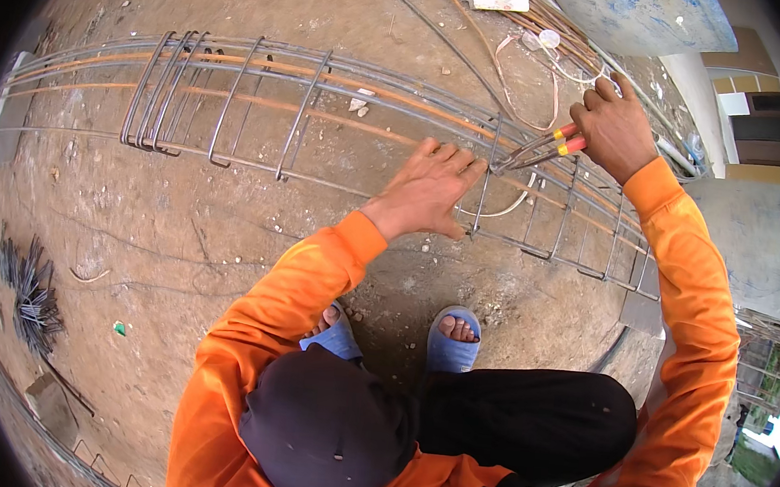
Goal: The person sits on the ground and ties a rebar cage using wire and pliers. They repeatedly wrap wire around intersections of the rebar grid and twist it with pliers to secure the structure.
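Note:
A long rebar cage of straight bars and bent stirrups stretches across in front of me. My right hand grips pincers with red and yellow handles. The jaws meet the cage where a stirrup crosses a lengthwise bar. My left hand lies over the cage just left of that stirrup, its fingers near a rusty bar and its thumb near the lower bar. Whether it grips the steel is not plain. The jaws' tips are partly hidden among the bars.
A concrete block is under the cage's right end; a grey block is at its left. Several stirrups stand bunched toward the left. Loose rods lie at top right. A bundle of tie wire rests on the dirt ground.

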`<state>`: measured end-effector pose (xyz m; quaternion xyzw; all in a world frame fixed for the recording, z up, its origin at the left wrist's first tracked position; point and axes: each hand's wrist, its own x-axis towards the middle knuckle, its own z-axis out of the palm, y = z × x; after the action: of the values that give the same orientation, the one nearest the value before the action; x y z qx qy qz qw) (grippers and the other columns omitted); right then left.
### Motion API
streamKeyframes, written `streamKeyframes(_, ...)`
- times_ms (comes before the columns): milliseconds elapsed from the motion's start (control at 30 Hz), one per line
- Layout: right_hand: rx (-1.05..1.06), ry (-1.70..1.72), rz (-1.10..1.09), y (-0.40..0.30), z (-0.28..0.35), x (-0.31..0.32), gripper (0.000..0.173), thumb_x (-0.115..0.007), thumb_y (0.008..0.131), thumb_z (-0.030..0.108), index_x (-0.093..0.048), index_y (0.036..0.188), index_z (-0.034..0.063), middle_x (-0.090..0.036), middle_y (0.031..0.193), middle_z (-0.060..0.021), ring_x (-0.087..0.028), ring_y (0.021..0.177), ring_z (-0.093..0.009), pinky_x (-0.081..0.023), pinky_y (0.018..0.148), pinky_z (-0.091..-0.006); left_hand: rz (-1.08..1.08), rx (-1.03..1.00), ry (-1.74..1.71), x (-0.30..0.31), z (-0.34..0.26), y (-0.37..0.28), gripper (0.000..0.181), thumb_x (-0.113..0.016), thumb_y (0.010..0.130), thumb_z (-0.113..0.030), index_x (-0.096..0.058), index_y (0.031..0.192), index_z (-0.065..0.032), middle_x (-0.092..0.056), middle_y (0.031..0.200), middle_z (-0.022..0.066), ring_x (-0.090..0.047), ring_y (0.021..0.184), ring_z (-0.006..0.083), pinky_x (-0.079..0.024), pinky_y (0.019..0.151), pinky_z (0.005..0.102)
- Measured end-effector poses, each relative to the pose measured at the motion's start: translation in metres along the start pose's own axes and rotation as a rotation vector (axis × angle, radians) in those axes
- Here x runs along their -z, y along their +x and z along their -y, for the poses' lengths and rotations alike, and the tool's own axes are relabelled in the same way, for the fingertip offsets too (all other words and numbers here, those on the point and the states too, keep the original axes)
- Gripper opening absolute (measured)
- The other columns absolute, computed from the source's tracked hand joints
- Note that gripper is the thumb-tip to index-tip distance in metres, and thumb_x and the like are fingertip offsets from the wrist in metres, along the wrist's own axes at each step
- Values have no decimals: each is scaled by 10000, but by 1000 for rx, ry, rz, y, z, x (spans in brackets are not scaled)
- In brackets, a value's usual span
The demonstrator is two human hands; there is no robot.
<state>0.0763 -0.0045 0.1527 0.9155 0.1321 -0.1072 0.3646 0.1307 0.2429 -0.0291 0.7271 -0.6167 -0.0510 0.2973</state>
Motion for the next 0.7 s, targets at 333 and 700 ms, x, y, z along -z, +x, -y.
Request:
streamKeyframes(333,-170,736,662,-53,35,45,408,-760,750,213,-568,1042,2,-642,766,-164,-665,661,-301,-532,638,-422,36,20,-33,5,-2,1,1006,-859,537,-418,-496,1389,-27,-560,1252,118,-510,1191,269,-339,1017,404)
streamKeyframes(700,325,37,93,-1,-15,-8,307,-611,879,291,-543,1095,82,-601,918,-92,-651,849,-267,-513,730,-396,-2,15,-36,6,1,-4,950,-865,557,-389,-522,1363,-24,-565,1204,113,-511,1171,267,-341,1008,404)
